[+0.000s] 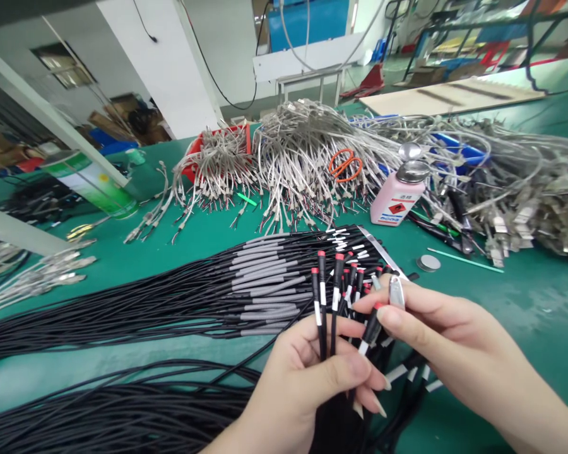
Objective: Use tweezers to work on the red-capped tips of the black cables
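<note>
Above left hand [307, 378] clenching black cable bundle [329, 302], right hand [435, 328] pinches one red-tipped end [372, 325]; most ends apparently unhandled.

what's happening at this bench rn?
A person is working through black cables on a green table. The left hand grips a bunch of cable ends with red tips; the right hand pinches one end between its fingers. Grey wire pieces, a pink bottle and orange scissors lie behind.

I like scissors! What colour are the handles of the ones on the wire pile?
Orange. The scissors show in the head view, on the grey wires.
</note>
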`<state>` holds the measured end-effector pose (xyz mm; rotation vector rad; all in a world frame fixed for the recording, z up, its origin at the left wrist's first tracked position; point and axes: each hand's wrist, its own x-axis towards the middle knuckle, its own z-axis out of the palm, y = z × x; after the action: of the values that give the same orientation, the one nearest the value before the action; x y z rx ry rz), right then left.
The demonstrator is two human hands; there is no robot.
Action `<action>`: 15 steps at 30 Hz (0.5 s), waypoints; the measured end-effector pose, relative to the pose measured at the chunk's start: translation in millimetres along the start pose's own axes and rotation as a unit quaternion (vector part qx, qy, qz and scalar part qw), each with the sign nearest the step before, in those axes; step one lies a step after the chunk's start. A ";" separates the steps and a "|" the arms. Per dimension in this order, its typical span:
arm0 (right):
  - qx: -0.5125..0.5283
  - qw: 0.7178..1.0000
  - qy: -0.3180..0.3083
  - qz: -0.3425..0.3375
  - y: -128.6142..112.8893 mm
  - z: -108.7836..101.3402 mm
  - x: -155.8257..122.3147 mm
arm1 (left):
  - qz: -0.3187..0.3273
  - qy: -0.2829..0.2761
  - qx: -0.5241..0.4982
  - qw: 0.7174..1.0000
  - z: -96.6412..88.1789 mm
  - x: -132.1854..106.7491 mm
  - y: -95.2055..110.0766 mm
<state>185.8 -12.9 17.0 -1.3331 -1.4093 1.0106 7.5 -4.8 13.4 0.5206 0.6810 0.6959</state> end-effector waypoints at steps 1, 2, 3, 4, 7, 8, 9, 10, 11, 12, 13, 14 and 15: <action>-0.003 1.000 -0.001 -0.002 -0.1 -0.1 0.1 | 0.001 -0.004 -0.005 1.000 -0.3 0.1 0.2; -0.005 1.000 -0.001 -0.002 -0.2 -0.3 0.3 | 0.000 -0.007 -0.010 1.000 -0.7 0.2 0.5; -0.005 1.000 0.002 -0.001 -0.1 -0.7 0.4 | -0.003 -0.007 -0.016 1.000 -1.0 0.3 0.9; -0.005 1.000 0.007 0.003 0.2 -1.3 0.3 | -0.005 -0.006 -0.022 1.000 -1.3 0.3 1.4; -0.012 0.999 0.037 0.020 1.5 -2.9 -2.0 | -0.007 0.000 -0.034 0.999 -1.7 -0.2 2.9; -0.018 0.998 0.051 0.024 1.8 -2.6 -3.7 | -0.005 0.002 -0.039 0.999 -1.7 -0.4 3.1; -0.019 0.998 0.064 0.021 1.7 -1.6 -6.0 | -0.001 0.000 -0.044 0.999 -1.7 -0.5 3.3; -0.014 0.997 0.081 0.014 1.1 0.3 -8.8 | 0.003 -0.002 -0.050 0.999 -1.6 -0.4 3.3; -0.002 0.995 0.101 0.003 0.0 3.1 -12.2 | 0.006 -0.003 -0.057 0.998 -1.6 -0.1 3.2; 0.014 0.992 0.122 -0.009 -1.4 6.6 -16.1 | 0.008 -0.005 -0.062 0.998 -1.7 0.5 3.0; 0.028 0.989 0.142 -0.019 -3.1 10.6 -20.2 | 0.009 -0.006 -0.065 0.998 -1.8 1.1 2.9; 0.035 0.987 0.156 -0.027 -4.7 14.8 -24.2 | 0.012 -0.006 -0.067 0.998 -2.0 1.8 2.7; 0.034 0.985 0.166 -0.031 -6.1 18.6 -28.0 | 0.014 -0.004 -0.066 0.998 -2.3 2.4 2.6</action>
<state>166.0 -40.7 16.2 -1.3287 -1.1466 0.7485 6.2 -0.9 12.5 0.4118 0.6167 0.7586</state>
